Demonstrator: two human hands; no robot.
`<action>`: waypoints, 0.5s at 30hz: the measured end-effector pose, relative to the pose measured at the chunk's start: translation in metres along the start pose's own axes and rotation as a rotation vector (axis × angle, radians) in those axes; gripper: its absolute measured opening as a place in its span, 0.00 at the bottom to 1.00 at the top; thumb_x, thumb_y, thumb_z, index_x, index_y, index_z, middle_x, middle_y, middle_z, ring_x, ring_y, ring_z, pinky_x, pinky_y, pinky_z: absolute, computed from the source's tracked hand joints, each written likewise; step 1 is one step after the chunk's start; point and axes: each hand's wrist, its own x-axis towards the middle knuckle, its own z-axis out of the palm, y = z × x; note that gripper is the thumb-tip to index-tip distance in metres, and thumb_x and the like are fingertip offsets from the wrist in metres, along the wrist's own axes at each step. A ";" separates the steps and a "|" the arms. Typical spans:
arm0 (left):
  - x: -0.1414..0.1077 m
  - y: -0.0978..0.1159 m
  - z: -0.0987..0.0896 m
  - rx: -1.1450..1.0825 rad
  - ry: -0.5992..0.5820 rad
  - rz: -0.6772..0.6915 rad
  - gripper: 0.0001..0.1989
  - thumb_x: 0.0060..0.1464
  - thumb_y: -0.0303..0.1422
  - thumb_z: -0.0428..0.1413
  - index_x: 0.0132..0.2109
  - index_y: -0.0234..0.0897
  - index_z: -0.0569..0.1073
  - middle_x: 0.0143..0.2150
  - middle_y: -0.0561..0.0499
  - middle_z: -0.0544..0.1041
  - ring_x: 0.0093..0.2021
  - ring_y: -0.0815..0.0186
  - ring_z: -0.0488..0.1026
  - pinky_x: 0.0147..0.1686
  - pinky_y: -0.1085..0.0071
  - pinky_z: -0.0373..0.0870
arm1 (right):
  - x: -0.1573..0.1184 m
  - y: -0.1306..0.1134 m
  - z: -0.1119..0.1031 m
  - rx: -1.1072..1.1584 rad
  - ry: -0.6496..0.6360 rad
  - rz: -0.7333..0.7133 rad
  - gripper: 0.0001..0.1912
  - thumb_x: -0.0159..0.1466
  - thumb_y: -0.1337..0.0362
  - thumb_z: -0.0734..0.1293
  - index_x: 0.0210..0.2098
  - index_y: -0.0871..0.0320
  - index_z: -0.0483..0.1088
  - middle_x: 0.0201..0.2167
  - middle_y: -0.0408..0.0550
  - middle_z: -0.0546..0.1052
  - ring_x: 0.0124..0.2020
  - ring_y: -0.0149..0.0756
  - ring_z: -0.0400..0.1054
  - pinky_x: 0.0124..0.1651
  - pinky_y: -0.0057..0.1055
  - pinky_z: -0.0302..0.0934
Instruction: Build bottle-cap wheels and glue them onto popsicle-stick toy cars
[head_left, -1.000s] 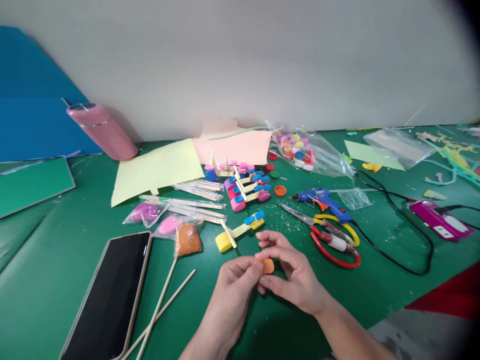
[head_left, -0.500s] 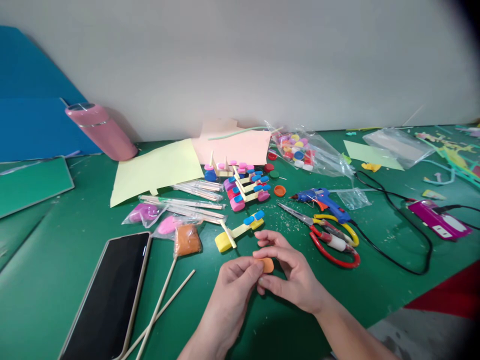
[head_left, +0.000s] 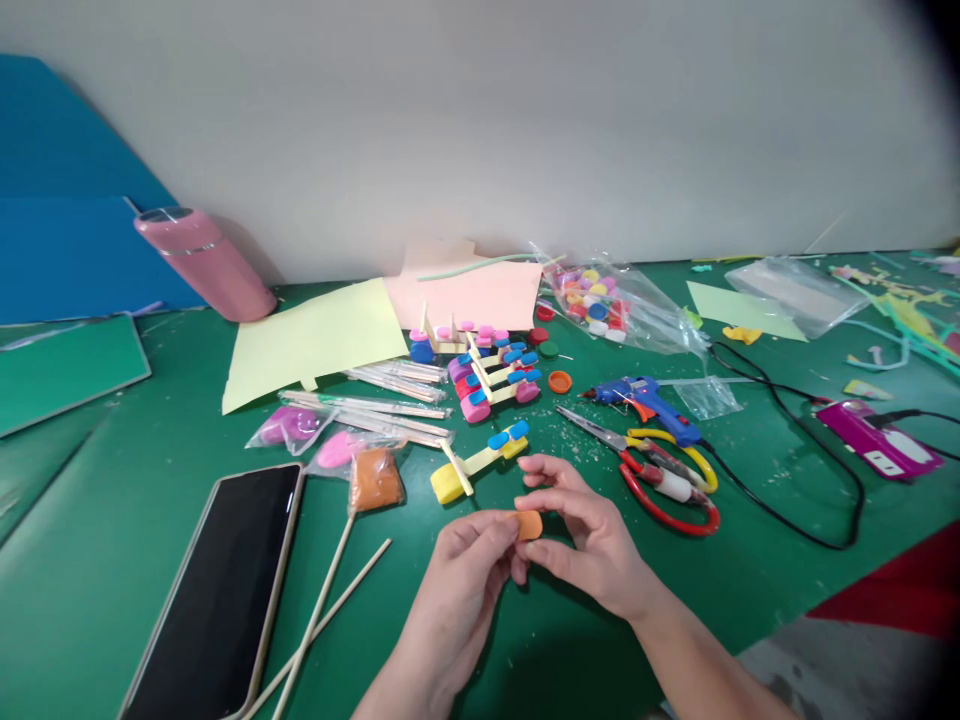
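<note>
Between my hands is a small orange clay piece (head_left: 529,525), flattened with rounded edges. My left hand (head_left: 469,575) pinches its left side between thumb and finger. Thumb and fingertips of my right hand (head_left: 592,540) close on its right side and edges. Just beyond them lies a small model (head_left: 480,465) of a pale stick with yellow clay ends and blue pads. A packet of orange-brown clay (head_left: 376,479) lies left of my hands, over a thin wooden stick (head_left: 319,615).
Scissors (head_left: 660,470) and a blue glue gun (head_left: 649,402) lie to the right, its cable running to a purple power strip (head_left: 877,440). A phone (head_left: 217,590) lies at left. Finished-looking models (head_left: 495,375), wrapped sticks (head_left: 375,415) and a bag of caps (head_left: 607,305) are behind. A pink bottle (head_left: 206,262) leans back left.
My fingers have shifted slightly on the orange clay piece, which sits a little further left and higher. My right hand's fingers have closed in a bit around it. Other things stay put.
</note>
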 end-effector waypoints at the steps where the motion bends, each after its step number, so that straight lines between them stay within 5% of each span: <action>1: 0.000 0.000 0.000 0.000 -0.002 0.000 0.07 0.43 0.31 0.60 0.26 0.30 0.77 0.18 0.52 0.71 0.19 0.75 0.63 0.22 0.77 0.59 | 0.000 0.000 0.000 -0.003 0.000 -0.004 0.14 0.54 0.68 0.69 0.41 0.51 0.72 0.52 0.49 0.62 0.52 0.42 0.58 0.54 0.40 0.55; 15: 0.000 -0.001 0.000 -0.023 0.009 0.001 0.07 0.44 0.31 0.59 0.23 0.30 0.75 0.19 0.51 0.72 0.19 0.75 0.63 0.23 0.77 0.59 | 0.001 0.001 -0.001 -0.059 0.027 -0.016 0.17 0.54 0.65 0.69 0.44 0.51 0.70 0.52 0.50 0.62 0.52 0.43 0.59 0.54 0.41 0.55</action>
